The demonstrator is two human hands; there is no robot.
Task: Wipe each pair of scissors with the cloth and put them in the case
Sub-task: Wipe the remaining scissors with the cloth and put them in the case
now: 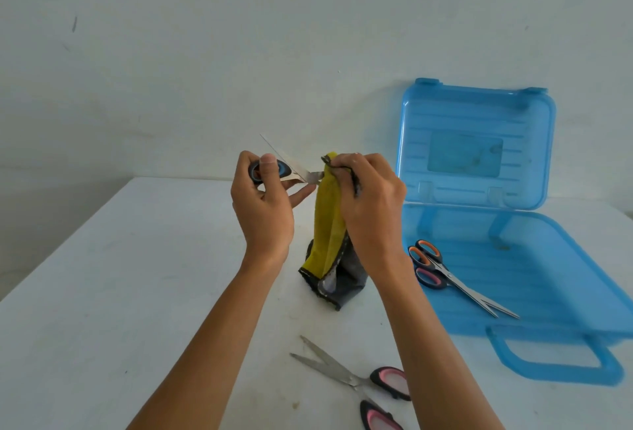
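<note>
Blue translucent plastic makes up the case (548,258), which stands open on the right side of the white bench (102,292). Its lid (476,111) is upright against the wall (205,36), its base lies flat, and its carry handle (555,366) points toward the near edge. Inside the base, close to its left rim, lie the scissors with orange and pink handle loops (442,268), blades slightly parted and aimed lower right. 3 loops show there, so this may be 2 pairs overlapping.

Above the middle of the bench the left hand (262,210) grips the blue-handled scissors (274,169), fingers curled round the handle and thumb laid over the loop. The blades are spread wide: 1 points up and left, the other reaches right into the cloth (327,224). The right hand (370,196) pinches this yellow and grey cloth at its top, fingers closed tightly on the fold around that blade. The cloth hangs down to the bench between the 2 forearms.

Near the front edge, beneath the right forearm, lie the pink-handled scissors (359,381), blades parted and pointing up and left, well apart from the case.

White bench surface runs wide to the left of the left arm, out to its slanting left edge. The right forearm crosses the narrower strip between the cloth and the case's left rim.
</note>
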